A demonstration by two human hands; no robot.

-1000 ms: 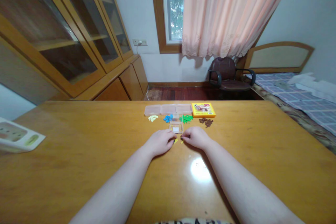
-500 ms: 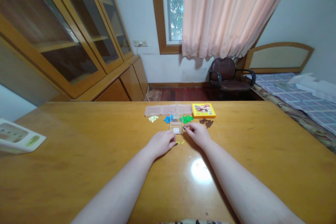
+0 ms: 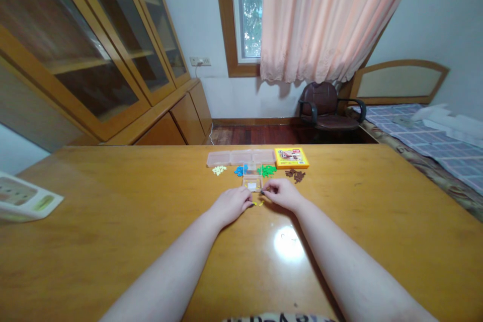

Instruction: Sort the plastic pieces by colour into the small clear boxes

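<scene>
Resting on the table (image 3: 113, 261), the left hand (image 3: 234, 206) has its fingers drawn in narrow, tips right up against a little yellow piece (image 3: 255, 204); can't tell if it's really gripped or just touched. Right hand (image 3: 283, 194) has thumb and fingers close together by the near right corner of a small clear box (image 3: 260, 184), and whether anything's between them, no idea, too tiny to make out. Another yellow piece (image 3: 261, 204) lies loose between the hands.

As for progress, I'd call it partway on the yellow: looks like some yellow inside the box, at least two bits out on the wood. Can't say which way they're going. The box's clear lid (image 3: 252, 167) is flipped open on the far side. Other colours all sit outside in their own heaps: cream pile (image 3: 219, 170), blue pile (image 3: 238, 171), green pile (image 3: 268, 171), brown pile (image 3: 295, 176). Behind those there's a row of clear trays (image 3: 219, 159).

Writing-wise, not much luck. The white label (image 3: 251, 186) in the small box is unreadable from here. The yellow package (image 3: 292, 158) has dark print and a red patch, but no brand I can read. Far left, a white carton (image 3: 28, 196) with a green oval, also illegible.
</scene>
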